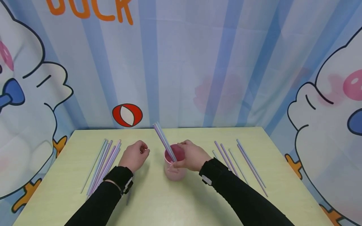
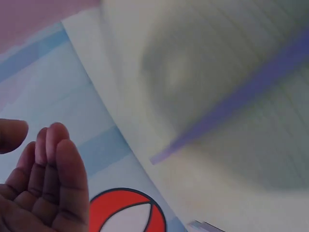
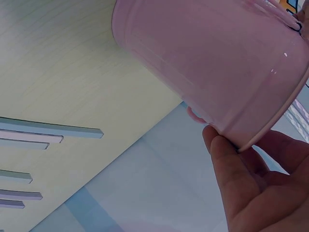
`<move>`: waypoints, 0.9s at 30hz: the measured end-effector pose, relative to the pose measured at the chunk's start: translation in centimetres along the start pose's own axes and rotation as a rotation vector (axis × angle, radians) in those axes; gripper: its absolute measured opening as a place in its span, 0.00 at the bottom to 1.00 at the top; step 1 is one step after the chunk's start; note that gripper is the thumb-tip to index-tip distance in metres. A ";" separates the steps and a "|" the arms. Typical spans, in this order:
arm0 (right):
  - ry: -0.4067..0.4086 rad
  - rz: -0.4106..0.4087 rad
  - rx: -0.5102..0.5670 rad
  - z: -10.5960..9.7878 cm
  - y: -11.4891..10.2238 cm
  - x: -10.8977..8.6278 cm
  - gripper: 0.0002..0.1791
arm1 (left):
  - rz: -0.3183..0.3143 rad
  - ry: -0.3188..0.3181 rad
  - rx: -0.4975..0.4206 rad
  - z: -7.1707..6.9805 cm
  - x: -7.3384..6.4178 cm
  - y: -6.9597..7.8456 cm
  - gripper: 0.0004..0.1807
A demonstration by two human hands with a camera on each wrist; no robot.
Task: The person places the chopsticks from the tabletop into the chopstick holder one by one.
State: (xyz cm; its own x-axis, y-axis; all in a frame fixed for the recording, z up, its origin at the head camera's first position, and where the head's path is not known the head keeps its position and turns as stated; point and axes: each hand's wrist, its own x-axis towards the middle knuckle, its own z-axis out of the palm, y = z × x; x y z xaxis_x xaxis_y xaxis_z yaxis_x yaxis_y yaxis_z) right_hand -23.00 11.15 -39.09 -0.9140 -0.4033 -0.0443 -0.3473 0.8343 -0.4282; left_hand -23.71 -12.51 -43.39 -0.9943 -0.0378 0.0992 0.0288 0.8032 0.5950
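Note:
A pink cup (image 1: 174,174) stands upright mid-table, with several thin pastel sticks (image 1: 164,139) leaning out of its left side. My right hand (image 1: 193,155) grips the cup at its rim from the right, thumb at the front and fingers at the far side. In the right wrist view, fingertips (image 3: 219,145) press the rim of the cup (image 3: 212,63). Left of the cup, my left hand (image 1: 134,156) hovers with relaxed fingers and holds nothing; its palm (image 2: 43,193) shows bare in the left wrist view. A purple stick (image 2: 231,106) lies beneath that wrist.
On the left of the pale yellow table (image 1: 181,207) lies a row of several pastel sticks (image 1: 103,168), partly under my left forearm. Several more sticks (image 1: 251,166) are spread on the right beside my right sleeve. A striped cartoon curtain (image 1: 181,62) hangs behind.

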 end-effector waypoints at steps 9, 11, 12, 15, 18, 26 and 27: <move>-0.002 -0.002 0.007 0.1 0.1 0.0 0.41 | -0.046 -0.047 0.156 0.3 0.7 -3.4 0.17; -0.004 -0.002 0.015 0.0 0.1 -0.1 0.41 | -0.083 -0.062 0.195 0.5 1.0 -3.8 0.20; -0.005 -0.001 0.018 0.0 0.0 -0.1 0.41 | -0.100 -0.074 0.208 0.5 1.1 -3.9 0.21; -0.007 0.002 0.023 0.0 -0.1 -0.1 0.41 | -0.131 -0.088 0.225 0.7 1.2 -4.1 0.23; -0.006 0.003 0.024 0.0 -0.1 -0.1 0.41 | -0.142 -0.091 0.230 0.9 1.1 -4.2 0.23; -0.002 0.002 0.016 -0.1 -0.1 -0.1 0.41 | -0.102 -0.067 0.281 1.2 0.9 -4.0 0.21; -0.002 0.002 0.017 -0.1 -0.1 -0.2 0.42 | -0.101 -0.066 0.287 1.3 0.9 -3.9 0.21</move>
State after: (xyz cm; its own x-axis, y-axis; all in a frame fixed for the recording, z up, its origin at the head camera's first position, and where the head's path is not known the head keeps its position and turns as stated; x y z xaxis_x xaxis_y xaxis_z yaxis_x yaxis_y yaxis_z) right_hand -22.86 11.20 -38.95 -0.9143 -0.4023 -0.0476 -0.3415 0.8286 -0.4436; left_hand -24.87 -14.96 -46.66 -0.9955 -0.0949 -0.0065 -0.0912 0.9326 0.3492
